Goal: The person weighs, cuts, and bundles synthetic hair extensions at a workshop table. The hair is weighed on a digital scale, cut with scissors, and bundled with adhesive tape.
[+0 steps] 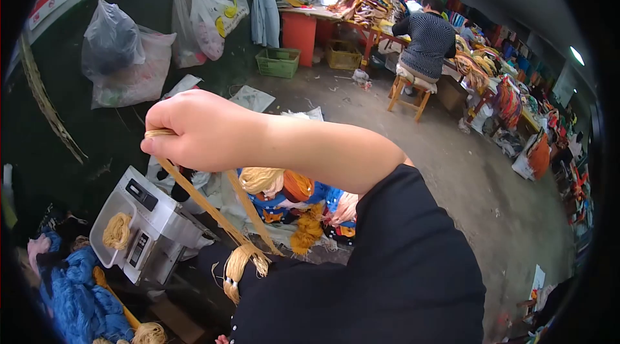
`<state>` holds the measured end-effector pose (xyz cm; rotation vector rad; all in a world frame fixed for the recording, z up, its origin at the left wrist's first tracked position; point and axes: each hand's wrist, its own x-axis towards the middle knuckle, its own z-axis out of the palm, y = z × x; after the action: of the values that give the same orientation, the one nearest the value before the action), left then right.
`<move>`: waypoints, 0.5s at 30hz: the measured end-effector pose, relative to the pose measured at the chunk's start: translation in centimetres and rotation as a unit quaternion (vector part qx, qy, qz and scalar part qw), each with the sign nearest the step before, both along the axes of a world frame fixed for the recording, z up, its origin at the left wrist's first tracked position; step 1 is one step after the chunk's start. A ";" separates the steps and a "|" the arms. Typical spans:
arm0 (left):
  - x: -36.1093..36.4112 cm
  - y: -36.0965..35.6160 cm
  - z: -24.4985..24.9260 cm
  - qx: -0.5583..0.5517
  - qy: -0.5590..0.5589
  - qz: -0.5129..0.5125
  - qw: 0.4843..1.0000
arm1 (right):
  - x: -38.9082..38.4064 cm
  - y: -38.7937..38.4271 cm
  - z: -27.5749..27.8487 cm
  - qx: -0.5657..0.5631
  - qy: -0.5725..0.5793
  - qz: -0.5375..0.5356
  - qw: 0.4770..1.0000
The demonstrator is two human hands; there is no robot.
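My right hand (194, 131) is raised at the left, its fingers closed around a loop of tan yarn (206, 205). Two taut lengths of that yarn run down from the fist towards my black-clothed lap. A bundled tan hank (237, 270) lies there, with pale ties around it. Below the fist is a digital scale (152, 218), and a coiled tan hank (117, 231) sits in its pan. Only a small bit of skin, perhaps my left hand (222, 339), shows at the bottom edge; its fingers are hidden.
Blue yarn (81, 295) is heaped at lower left. Several coloured hanks (297, 205) lie beyond my forearm. Plastic bags (116, 53) hang on the dark wall. A green crate (278, 62) stands farther back, and a person (426, 37) sits on a wooden stool (411, 90) at laden tables.
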<state>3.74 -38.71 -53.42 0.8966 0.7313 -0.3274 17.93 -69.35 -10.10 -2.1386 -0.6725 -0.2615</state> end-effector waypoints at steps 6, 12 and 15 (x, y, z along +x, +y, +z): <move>1.0 4.6 -7.2 -0.018 -0.026 0.054 0.998 | 3.7 3.6 1.8 0.209 0.053 0.084 0.973; -7.3 11.7 -14.9 -0.019 -0.005 0.209 0.978 | 9.1 7.7 4.1 0.245 -0.082 0.115 0.959; -7.5 11.0 -13.4 -0.042 0.028 0.225 0.973 | 12.8 10.4 5.7 0.291 -0.019 0.218 0.931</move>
<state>-3.76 -27.72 -66.81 0.6204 0.9429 0.0202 30.70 -58.96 -4.45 -1.3826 -0.9364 -0.2232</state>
